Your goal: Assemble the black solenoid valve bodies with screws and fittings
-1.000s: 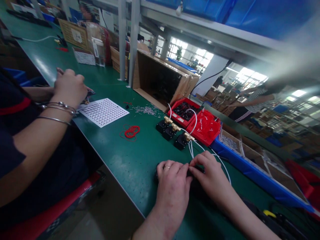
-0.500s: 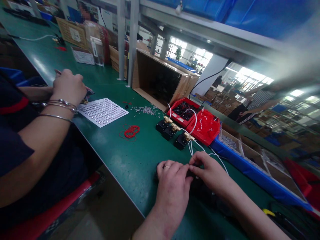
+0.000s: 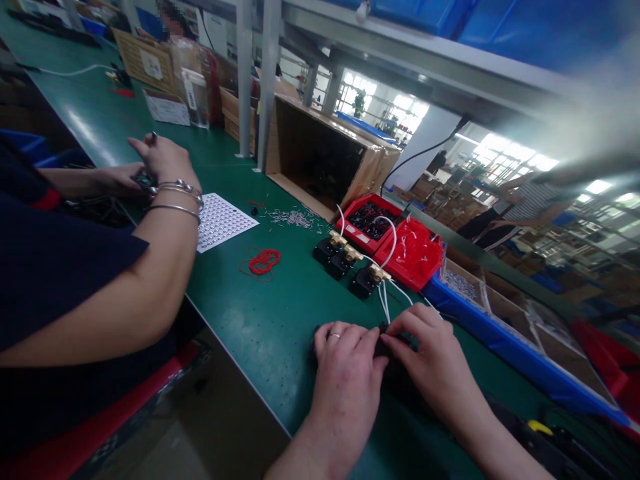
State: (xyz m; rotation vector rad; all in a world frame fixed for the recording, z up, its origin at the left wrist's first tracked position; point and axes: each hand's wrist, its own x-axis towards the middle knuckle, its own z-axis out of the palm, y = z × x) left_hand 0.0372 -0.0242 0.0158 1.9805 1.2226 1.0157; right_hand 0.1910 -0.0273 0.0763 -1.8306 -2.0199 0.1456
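Observation:
My left hand [image 3: 346,377], with a ring on one finger, curls over a dark black part [image 3: 395,373] on the green bench, closed around it. The part's shape is mostly hidden under both hands. My right hand [image 3: 433,350] is closed in a pinch at the part's upper side, its thumb and forefinger tips close to my left fingertips. What that pinch holds is too small to tell. White cables [image 3: 383,300] run from behind my hands towards a black unit with a brass fitting [image 3: 365,281]. Two similar units [image 3: 333,252] stand beyond it.
Beyond the units stand a red bin of black parts [image 3: 370,217] and a red bin of red pieces [image 3: 413,250]. A blue-edged divided tray [image 3: 493,343] lies to the right. Left are red wire [image 3: 264,262], loose pins [image 3: 295,219] and a co-worker's arm [image 3: 170,273].
My right hand has turned and its wrist has swung lower, the fingertips staying near the same spot. My left hand is nearly still. The co-worker's arm has moved right, covering part of the white sheet.

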